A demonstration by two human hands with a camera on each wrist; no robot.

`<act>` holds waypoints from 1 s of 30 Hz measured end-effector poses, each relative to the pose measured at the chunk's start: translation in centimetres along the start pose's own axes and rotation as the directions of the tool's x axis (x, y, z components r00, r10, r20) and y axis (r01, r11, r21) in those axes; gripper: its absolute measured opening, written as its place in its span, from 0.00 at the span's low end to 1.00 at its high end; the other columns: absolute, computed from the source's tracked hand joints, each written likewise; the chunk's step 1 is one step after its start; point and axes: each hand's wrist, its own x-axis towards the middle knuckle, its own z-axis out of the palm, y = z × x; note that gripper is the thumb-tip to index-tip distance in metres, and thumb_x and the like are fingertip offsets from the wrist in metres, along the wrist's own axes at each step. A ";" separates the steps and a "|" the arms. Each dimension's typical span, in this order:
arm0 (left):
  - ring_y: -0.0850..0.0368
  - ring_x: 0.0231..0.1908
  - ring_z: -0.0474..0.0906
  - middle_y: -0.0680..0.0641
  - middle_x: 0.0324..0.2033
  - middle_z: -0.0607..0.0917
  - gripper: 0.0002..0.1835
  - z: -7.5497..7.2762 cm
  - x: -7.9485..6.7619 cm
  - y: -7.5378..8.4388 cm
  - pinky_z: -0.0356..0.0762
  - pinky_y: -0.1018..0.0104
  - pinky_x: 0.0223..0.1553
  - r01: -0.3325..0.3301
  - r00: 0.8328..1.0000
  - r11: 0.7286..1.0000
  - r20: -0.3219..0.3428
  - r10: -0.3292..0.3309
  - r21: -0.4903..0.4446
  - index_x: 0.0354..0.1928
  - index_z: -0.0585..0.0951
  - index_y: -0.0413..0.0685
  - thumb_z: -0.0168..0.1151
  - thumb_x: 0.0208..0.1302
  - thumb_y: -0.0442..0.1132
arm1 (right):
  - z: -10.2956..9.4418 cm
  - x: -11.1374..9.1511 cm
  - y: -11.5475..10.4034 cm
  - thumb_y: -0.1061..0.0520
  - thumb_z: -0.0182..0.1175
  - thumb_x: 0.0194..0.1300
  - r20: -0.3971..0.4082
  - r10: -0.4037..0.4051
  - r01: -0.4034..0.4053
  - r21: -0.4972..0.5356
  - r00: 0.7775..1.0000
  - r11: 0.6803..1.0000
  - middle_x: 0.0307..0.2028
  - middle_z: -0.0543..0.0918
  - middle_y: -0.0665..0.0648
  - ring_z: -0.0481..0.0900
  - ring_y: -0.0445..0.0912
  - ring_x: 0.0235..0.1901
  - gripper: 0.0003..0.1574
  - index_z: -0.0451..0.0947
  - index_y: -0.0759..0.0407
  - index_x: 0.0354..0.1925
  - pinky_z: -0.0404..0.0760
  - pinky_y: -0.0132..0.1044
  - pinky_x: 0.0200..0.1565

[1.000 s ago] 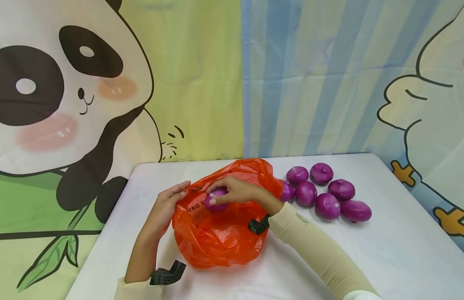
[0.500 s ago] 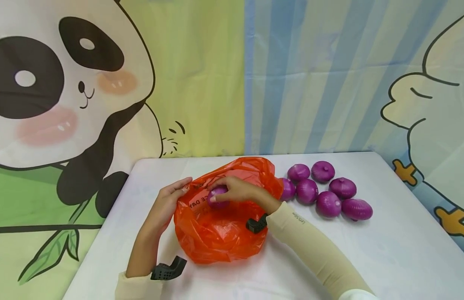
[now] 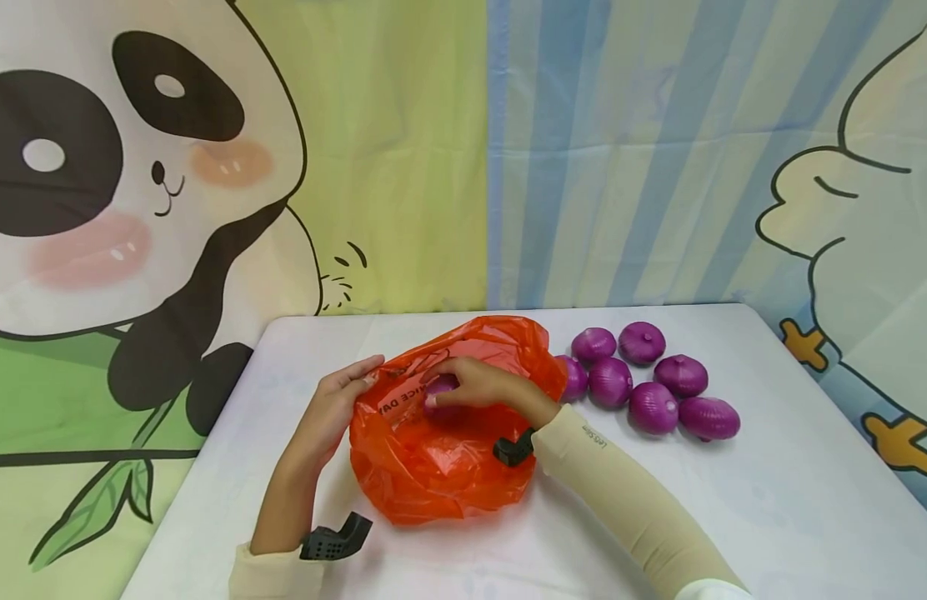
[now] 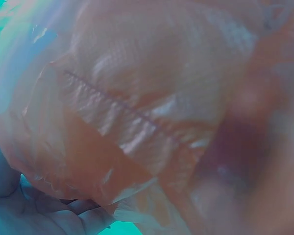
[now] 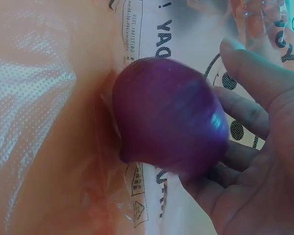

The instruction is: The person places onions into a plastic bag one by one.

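A thin orange-red plastic bag [image 3: 441, 487] with dark print stands with its mouth spread on the table. My left hand [image 3: 324, 417] holds the bag's left rim between thumb and fingers. Inside the mouth is my right hand [image 3: 478, 383], over a purple onion [image 3: 441, 387]. In the right wrist view that onion [image 5: 169, 115] lies against the printed plastic, its edge blurred. The right thumb stands away from it, and the other fingers are spread loosely behind it. The left wrist view is mostly filled by the translucent bag [image 4: 157, 63], with part of the left hand [image 4: 44, 213] below.
Several purple onions [image 3: 653, 408] lie grouped on the white table [image 3: 583, 533] to the right of the bag, the nearest one partly behind its edge. A cartoon-printed cloth backdrop [image 3: 403, 167] hangs behind the table. Black camera mounts [image 3: 336, 537] sit on both wrists.
The onion has gone lower into the bag and slipped from between the right thumb and fingers. The right hand shifted slightly rightward. The left hand stays on the rim.
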 end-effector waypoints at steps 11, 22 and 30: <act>0.46 0.64 0.68 0.41 0.67 0.68 0.24 -0.1 0.0 0.0 0.72 0.61 0.57 -0.003 1.000 1.000 -0.005 0.003 -0.002 0.70 0.66 0.39 0.41 0.75 0.34 | -0.4 -0.4 0.0 0.49 0.65 0.65 0.039 -0.012 0.014 -0.036 0.999 0.999 0.52 0.81 0.58 0.78 0.48 0.47 0.29 0.75 0.61 0.60 0.77 0.37 0.54; 0.45 0.64 0.67 0.40 0.67 0.67 0.24 -0.1 0.0 -0.3 0.71 0.57 0.58 0.006 1.000 0.999 -0.001 -0.006 -0.035 0.70 0.66 0.38 0.41 0.75 0.34 | -1.4 -1.6 -1.5 0.52 0.64 0.66 0.058 -0.062 0.064 -0.034 0.996 0.997 0.56 0.79 0.58 0.74 0.53 0.57 0.29 0.74 0.61 0.62 0.75 0.43 0.59; 0.45 0.65 0.66 0.41 0.68 0.67 0.24 -0.3 -0.1 -0.2 0.70 0.56 0.58 0.022 1.000 0.999 0.004 -0.022 -0.037 0.70 0.65 0.40 0.41 0.75 0.35 | -2.5 -3.5 -3.0 0.56 0.64 0.65 -0.004 -0.105 0.105 -0.022 0.994 0.994 0.58 0.76 0.54 0.70 0.50 0.60 0.27 0.75 0.55 0.62 0.73 0.44 0.60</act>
